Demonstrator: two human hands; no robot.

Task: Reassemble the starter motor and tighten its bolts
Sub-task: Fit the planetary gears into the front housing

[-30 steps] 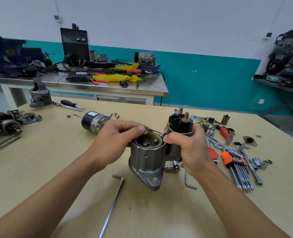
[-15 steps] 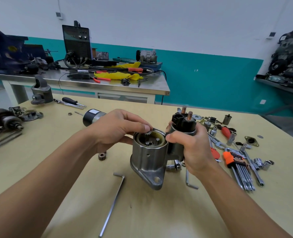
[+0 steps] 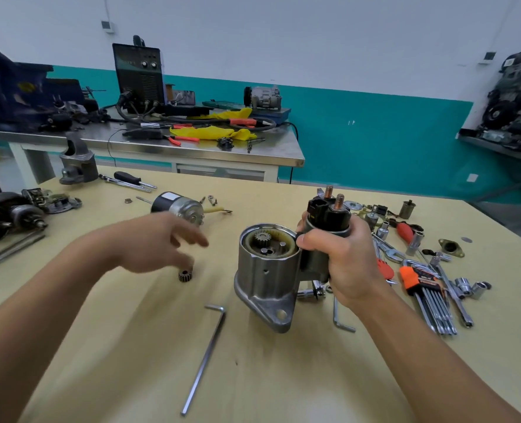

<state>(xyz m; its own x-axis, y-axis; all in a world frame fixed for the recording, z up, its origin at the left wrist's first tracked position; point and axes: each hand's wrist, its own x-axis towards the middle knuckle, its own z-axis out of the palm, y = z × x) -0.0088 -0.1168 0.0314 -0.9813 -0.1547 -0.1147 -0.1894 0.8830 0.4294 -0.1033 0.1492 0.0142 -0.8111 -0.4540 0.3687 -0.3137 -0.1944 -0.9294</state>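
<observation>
starter motor [image 3: 268, 270] gripped by right fingers [image 3: 323, 241], left fingers [image 3: 192, 236] apart.

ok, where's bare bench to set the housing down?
Bare: near edge, both sides of the long hex key; far centre between motor can and solenoid. Crowded: right of right hand (hex key set, sockets) and far left (armatures). Also loose gear by left hand.

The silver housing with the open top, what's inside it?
A small gear sits inside the silver housing, next to a pale toothed ring, with two bare pins beside it. Anything deeper is hidden by the housing wall.
</observation>
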